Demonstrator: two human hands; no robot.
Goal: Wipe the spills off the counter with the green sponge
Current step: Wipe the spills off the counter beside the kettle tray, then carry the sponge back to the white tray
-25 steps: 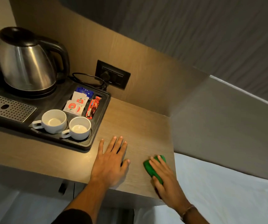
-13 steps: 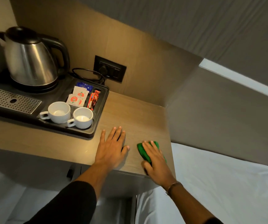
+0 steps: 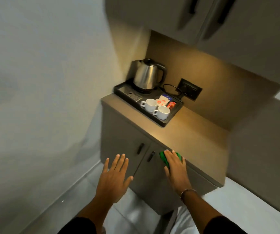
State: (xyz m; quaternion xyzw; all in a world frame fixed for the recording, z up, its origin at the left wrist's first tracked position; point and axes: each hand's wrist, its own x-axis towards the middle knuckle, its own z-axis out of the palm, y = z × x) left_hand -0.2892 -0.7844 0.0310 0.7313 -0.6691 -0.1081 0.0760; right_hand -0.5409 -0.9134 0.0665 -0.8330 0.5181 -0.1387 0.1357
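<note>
We find the green sponge (image 3: 167, 158) at the near front edge of the wooden counter (image 3: 195, 137), under the right hand (image 3: 175, 168). The right hand lies palm down on top of it, fingers together and extended over the sponge; green shows past the fingertips on both sides. We cannot tell whether the thumb grips the sponge from below or whether the sponge rests fully on the counter surface or overhangs its edge. A thin bracelet (image 3: 187, 191) sits on the right wrist.

The left hand (image 3: 114, 176) is off the counter, held in the air in front of the cabinet doors (image 3: 124, 141), palm down, fingers spread apart and straight, holding nothing. Both forearms end in dark sleeves at the lower frame edge.

At the far left end of the counter stands a black tray (image 3: 167, 123), well apart from the sponge. On it we note a stainless steel electric kettle (image 3: 147, 76) at the rear, a perforated metal drip plate (image 3: 135, 96) in front of the kettle, two white cups (image 3: 157, 108) side by side toward the near right corner, and sachets (image 3: 163, 101) in a compartment behind the cups. A black cord (image 3: 172, 89) loops from the kettle area to a dark wall socket plate (image 3: 190, 89) on the back panel.

The open counter surface between tray and sponge appears dry and uniform; no spill marks are discernible at this resolution. Two dark handles (image 3: 145, 152) sit on the cabinet doors below the counter.
</note>
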